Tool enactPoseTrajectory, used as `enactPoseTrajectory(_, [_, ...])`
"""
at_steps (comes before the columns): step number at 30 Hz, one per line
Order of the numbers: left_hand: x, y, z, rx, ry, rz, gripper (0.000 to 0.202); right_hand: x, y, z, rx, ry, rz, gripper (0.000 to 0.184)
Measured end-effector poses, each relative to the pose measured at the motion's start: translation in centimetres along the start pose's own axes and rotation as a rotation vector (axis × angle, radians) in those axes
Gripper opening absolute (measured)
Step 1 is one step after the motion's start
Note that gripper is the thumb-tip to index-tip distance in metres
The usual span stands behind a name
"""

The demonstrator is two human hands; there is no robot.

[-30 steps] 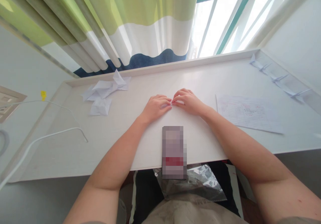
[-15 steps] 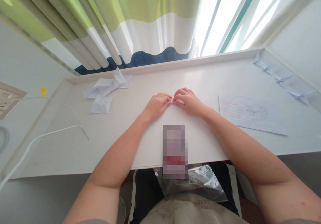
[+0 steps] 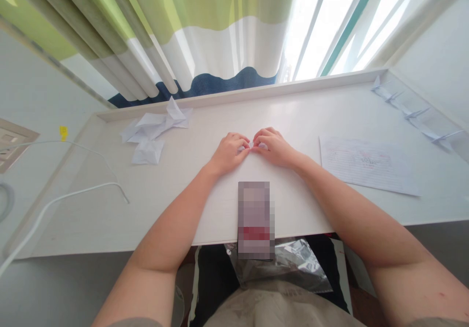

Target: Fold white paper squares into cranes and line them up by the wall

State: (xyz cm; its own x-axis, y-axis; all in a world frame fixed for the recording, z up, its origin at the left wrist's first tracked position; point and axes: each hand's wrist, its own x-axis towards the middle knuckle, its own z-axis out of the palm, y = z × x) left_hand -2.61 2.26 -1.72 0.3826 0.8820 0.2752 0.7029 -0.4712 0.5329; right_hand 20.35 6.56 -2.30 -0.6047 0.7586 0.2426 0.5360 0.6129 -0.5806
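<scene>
My left hand [image 3: 227,154] and my right hand [image 3: 275,149] meet over the middle of the white table [image 3: 293,205]. A small piece of folded white paper [image 3: 251,144] is pinched between the thumb and fingers of each hand. Most of it is hidden behind the fingers, so its shape cannot be made out. Closer to my body, a blurred-out rectangular object [image 3: 254,210] like a phone reaches over the table's front edge.
Several folded white papers [image 3: 148,127] lie at the back left. To the right is a sheet with writing [image 3: 366,166], and beyond it a row of folded paper pieces [image 3: 415,113]. A white cable [image 3: 73,195] crosses the left side. Crinkled clear plastic [image 3: 300,263] covers my lap.
The fingers of both hands have arched slightly, and a bit more of the white paper shows between them. Everything else stays where it was.
</scene>
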Motion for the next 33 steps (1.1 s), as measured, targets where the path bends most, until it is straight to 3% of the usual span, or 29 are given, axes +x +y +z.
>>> enactPoseTrajectory(5, [0.35,0.08,0.4,-0.011,0.027,-0.093,0.012,0.35,-0.09,0.39,0.036,0.076,0.094,0.01])
enactPoseTrajectory(8, [0.65,0.25,0.72,-0.008,0.077,-0.19,0.005,0.63,-0.06,0.53,0.054,0.122,0.151,0.022])
enactPoseTrajectory(13, [0.79,0.4,0.77,-0.003,0.087,-0.249,0.023,0.63,0.16,0.69,0.059,0.139,0.155,0.016])
enactPoseTrajectory(20, [0.74,0.39,0.74,0.014,0.065,-0.246,0.022,0.56,0.21,0.67,0.047,0.12,0.138,0.023])
enactPoseTrajectory(26, [0.57,0.58,0.62,0.016,0.078,-0.184,0.017,0.6,-0.23,0.52,0.069,0.13,0.142,0.015])
enactPoseTrajectory(33, [0.38,0.63,0.63,0.116,0.072,-0.115,0.016,0.44,0.53,0.68,0.022,0.13,0.034,0.011])
